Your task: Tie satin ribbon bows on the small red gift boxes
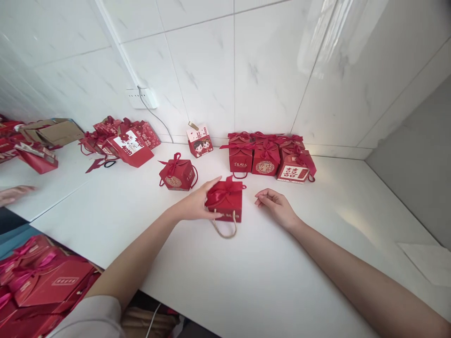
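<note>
My left hand (196, 201) is wrapped around the left side of a red gift box (230, 202) with a ribbon bow on top. The box stands on the white table, its beige rope handle (226, 234) hanging toward me. A little to its right, my right hand (276, 205) hovers with curled fingers touching each other and nothing visible in them. Behind my left hand sits another red box (179, 177) with a bow and red cord handles. Beyond the held box, several red ribboned boxes (266, 157) stand in a tight group by the wall.
A small box with cartoon figures (200, 142) stands by the tiled wall. Several red boxes (121, 141) and an open cardboard box (52, 131) are at left. Another person's hand (16, 193) reaches in there. More red boxes (49, 277) are piled below the table edge.
</note>
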